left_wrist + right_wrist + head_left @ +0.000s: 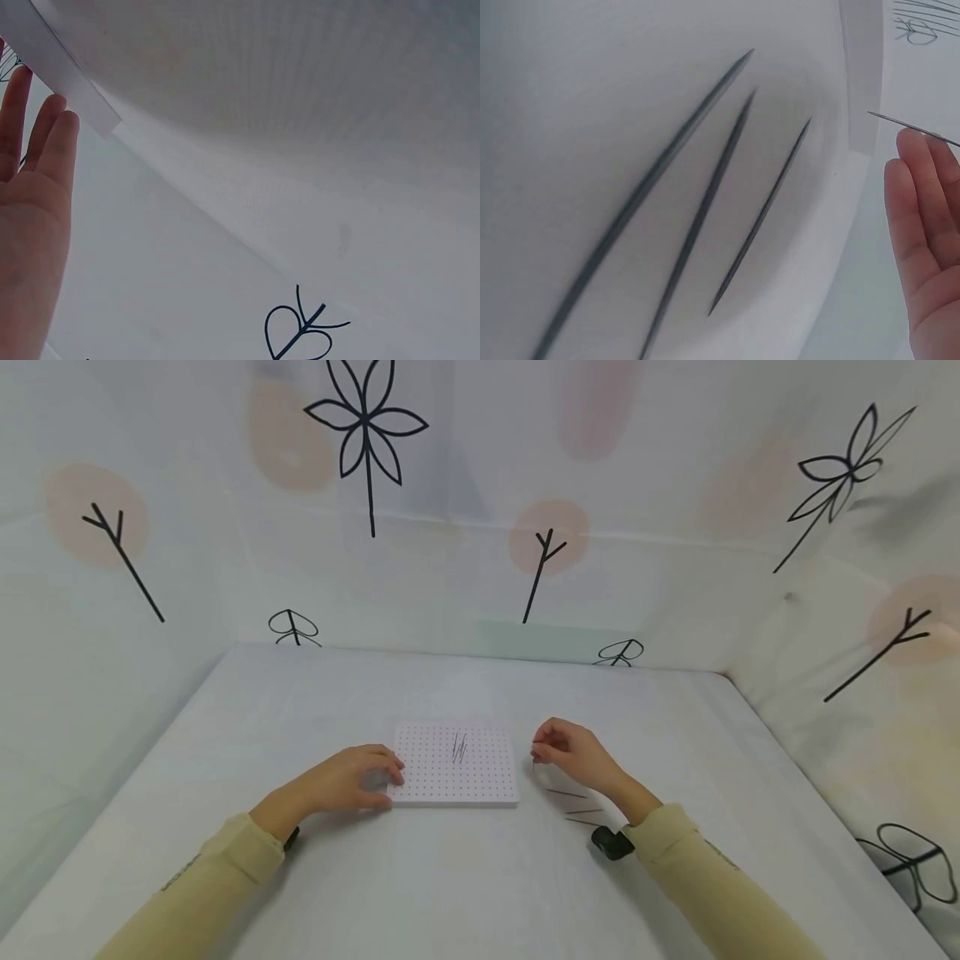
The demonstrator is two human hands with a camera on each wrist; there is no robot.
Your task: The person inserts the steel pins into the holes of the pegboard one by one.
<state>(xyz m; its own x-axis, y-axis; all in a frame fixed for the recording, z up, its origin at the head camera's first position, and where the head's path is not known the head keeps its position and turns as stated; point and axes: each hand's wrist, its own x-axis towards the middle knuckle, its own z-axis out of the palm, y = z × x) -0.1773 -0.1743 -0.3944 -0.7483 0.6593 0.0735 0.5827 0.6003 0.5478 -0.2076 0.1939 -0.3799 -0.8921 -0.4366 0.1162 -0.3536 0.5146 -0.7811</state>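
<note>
A white pegboard (450,785) with rows of small holes lies flat on the table. Several thin dark sticks (460,749) stand up from its upper middle part. At the board's left edge rests my left hand (341,777), fingertips on the rim and thumb by the near corner. In the left wrist view its fingers (60,146) look fairly straight along the board's side. Just right of the board, my right hand (570,752) pinches a thin pointed stick (900,123) between thumb and fingertips. Three loose sticks (761,215) lie on the table below that hand.
A white cloth covers the table (450,877). Around its back and sides hangs a pale curtain (450,577) printed with black plant outlines and soft coloured blotches. A dark wrist device (612,843) sits under the right sleeve.
</note>
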